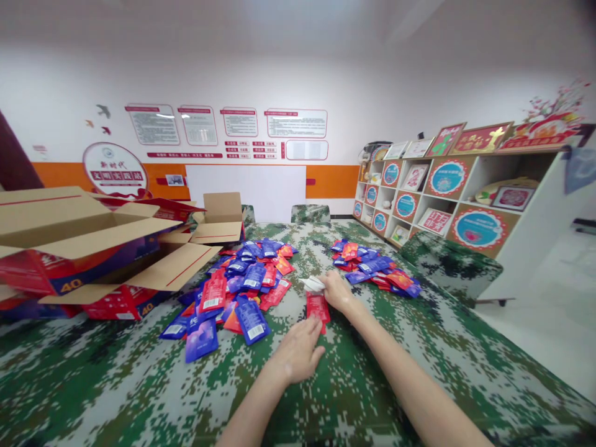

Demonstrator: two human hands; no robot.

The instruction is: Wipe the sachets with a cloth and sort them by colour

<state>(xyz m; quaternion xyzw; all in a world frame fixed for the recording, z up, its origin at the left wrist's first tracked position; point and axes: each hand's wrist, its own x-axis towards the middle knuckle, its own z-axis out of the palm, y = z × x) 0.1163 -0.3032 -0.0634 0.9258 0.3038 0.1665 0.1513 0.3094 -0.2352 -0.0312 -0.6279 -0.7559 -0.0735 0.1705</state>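
A red packet [317,307] lies flat on the camouflage tablecloth in front of me. My left hand [298,352] rests at its near end, fingers stretched out over its lower edge and thumb apart. At the far end of the packet, my right hand [337,291] pinches a folded white piece that looks like tissue or cloth [313,284]. Left of my hands is a loose pile of blue and red packets [254,276], several with barcodes facing up. A smaller pile of the same packets [372,266] lies beyond my right hand.
Open cardboard boxes [139,298] crowd the table's left side, flaps spread toward the larger pile. A camouflage-covered chair [451,264] stands to the right, two more [310,213] at the far end. White shelves [421,192] with framed pieces line the right wall.
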